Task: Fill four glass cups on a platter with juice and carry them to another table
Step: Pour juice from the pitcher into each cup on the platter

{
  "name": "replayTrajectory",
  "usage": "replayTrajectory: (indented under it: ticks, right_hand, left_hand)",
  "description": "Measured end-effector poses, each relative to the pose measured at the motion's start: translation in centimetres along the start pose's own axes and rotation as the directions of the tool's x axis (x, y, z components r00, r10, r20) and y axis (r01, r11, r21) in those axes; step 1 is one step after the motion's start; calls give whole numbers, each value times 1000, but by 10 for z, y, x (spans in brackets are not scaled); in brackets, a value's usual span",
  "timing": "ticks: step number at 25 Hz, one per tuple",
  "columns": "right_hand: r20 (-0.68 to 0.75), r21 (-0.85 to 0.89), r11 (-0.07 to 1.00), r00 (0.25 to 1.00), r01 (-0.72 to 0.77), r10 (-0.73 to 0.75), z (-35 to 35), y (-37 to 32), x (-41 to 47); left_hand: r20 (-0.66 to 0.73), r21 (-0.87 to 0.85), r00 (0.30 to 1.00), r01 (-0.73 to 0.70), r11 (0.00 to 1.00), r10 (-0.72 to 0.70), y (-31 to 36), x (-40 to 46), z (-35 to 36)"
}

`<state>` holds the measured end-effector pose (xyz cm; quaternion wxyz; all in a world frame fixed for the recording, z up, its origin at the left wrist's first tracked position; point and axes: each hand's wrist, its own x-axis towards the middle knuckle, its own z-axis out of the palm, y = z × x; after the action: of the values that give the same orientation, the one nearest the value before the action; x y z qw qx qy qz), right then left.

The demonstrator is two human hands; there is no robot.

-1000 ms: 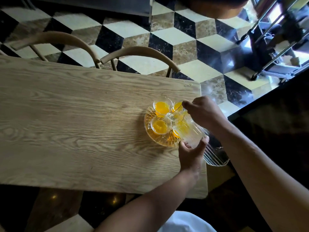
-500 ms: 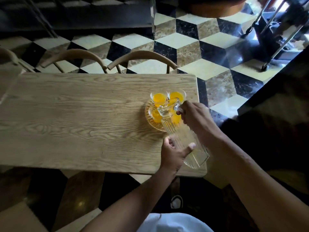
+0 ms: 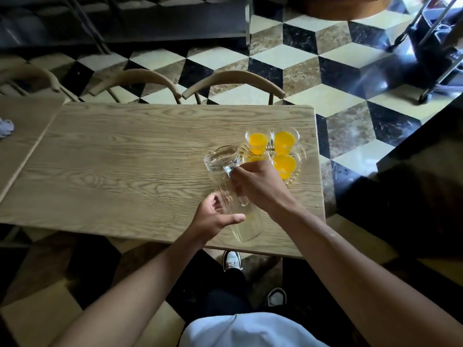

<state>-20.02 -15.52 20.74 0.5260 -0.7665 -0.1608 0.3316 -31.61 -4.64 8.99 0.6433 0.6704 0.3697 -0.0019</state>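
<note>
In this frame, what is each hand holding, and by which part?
The right hand grips the empty glass pitcher by its handle near the rim. The left hand cups the pitcher's lower body from the side. The cups of juice are untouched.

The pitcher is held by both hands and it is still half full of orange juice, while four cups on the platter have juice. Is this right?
Not quite. The head view shows the pitcher looking empty and clear, not half full. The rest holds: the right hand and left hand hold it, and four cups on the platter hold juice.
</note>
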Motion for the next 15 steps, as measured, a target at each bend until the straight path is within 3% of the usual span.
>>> replayTrajectory:
  ticks: [15]
  right_hand:
    - [-117, -102, 994, 992, 29, -41, 80, -33, 153]
  left_hand:
    - [294, 258, 952, -169, 951, 89, 61, 213, -147]
